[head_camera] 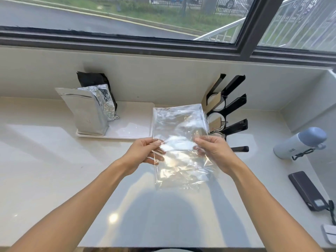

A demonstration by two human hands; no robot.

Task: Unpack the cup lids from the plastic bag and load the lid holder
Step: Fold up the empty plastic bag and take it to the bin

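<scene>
Both hands held the clear plastic bag (179,142) above the tabletop (54,160), just left of the lid holder (227,113): left hand (145,151) and right hand (212,151) each pinched an edge between their fingers. The bag looked empty and lids sat in the holder, so flattening it with even tension, then setting it aside, seemed apt.

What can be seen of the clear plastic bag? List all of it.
The plastic bag is clear, glossy, crinkled film, rectangular and flat, seemingly empty. It is held up above the pale counter, its long side running away from the person. The left hand pinches its left edge, the right hand its right edge. Its far end overlaps the view of the black lid holder.
</scene>
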